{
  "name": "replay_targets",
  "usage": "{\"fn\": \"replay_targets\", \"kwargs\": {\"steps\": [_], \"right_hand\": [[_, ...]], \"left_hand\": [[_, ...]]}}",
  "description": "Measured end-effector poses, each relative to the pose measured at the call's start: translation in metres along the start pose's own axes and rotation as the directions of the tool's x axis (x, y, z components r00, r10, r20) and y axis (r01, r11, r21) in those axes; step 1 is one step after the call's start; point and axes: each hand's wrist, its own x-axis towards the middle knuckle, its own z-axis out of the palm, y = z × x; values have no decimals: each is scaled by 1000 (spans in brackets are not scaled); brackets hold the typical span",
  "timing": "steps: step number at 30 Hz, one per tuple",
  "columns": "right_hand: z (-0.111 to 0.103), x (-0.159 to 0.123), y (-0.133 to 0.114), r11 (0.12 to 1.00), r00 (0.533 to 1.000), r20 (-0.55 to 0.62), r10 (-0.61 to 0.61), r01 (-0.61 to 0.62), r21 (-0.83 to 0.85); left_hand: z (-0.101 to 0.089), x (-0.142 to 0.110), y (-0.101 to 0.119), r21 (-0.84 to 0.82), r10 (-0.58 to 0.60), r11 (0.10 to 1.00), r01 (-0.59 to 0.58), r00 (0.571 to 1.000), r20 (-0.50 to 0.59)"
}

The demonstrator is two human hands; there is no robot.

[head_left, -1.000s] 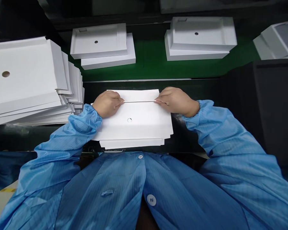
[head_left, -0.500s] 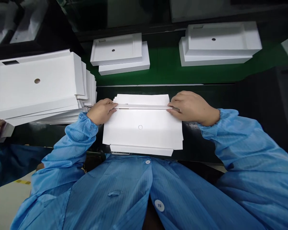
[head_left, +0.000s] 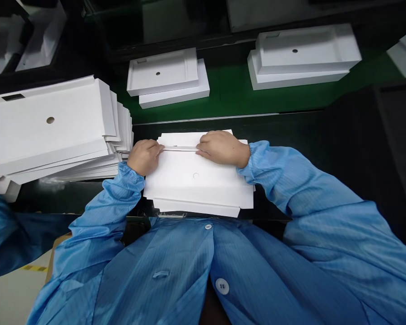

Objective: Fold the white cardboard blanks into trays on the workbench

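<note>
A flat white cardboard sheet [head_left: 203, 185] with a small round hole lies on the black bench in front of me. Its far flap is folded up into a thin raised edge [head_left: 180, 148]. My left hand [head_left: 143, 155] pinches the left end of that edge with curled fingers. My right hand [head_left: 223, 148] is closed on the same edge near its middle, fingers pressed down along the fold. Both arms wear blue sleeves.
A tall stack of flat white sheets [head_left: 54, 131] stands at the left. Two folded white trays [head_left: 167, 76] [head_left: 304, 54] rest on the green belt beyond. Another person's blue sleeve [head_left: 6, 234] shows at the far left.
My right hand has slid left along the folded edge from its right end to near the middle. My left hand has stayed at the left end.
</note>
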Motion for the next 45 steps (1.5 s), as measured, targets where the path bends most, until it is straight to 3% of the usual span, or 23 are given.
{"fn": "replay_targets", "kwargs": {"steps": [7,10,13,17,20,22,24,28,31,39,45], "right_hand": [[-15,-11,-5,999,999,-30,15,-16,-34],[-27,-35,-22,999,995,-98,-6,2,-42],[-33,-69,-49,996,995,-50,-82,80,-27],[-16,-110,-82,983,978,96,-185,186,6],[5,-128,-93,990,982,127,-140,137,27],[14,-132,-94,995,989,118,-93,89,42],[18,-133,-93,995,991,106,-77,70,69],[17,-133,-92,989,992,110,-63,47,138],[12,-136,-90,982,993,117,-30,7,190],[-5,-139,-78,978,999,27,44,-48,203],[3,-139,-76,970,990,-116,74,-45,240]], "left_hand": [[0,12,4,-19,-15,1000,14,1000,-13],[0,16,7,-8,-41,999,41,999,-1],[1,17,8,16,-82,997,82,997,-1],[-1,15,8,-12,-150,989,150,989,-8],[-13,9,14,-29,-156,987,156,988,-10],[-25,1,24,-55,-104,993,105,994,21],[-35,-10,38,-127,42,992,-26,992,122],[-48,-36,66,-316,396,901,-297,861,320],[-52,-52,80,-308,460,879,-363,814,354],[-51,-64,86,-178,378,923,-340,885,271],[-42,-76,88,-146,332,938,-314,935,126]]}}
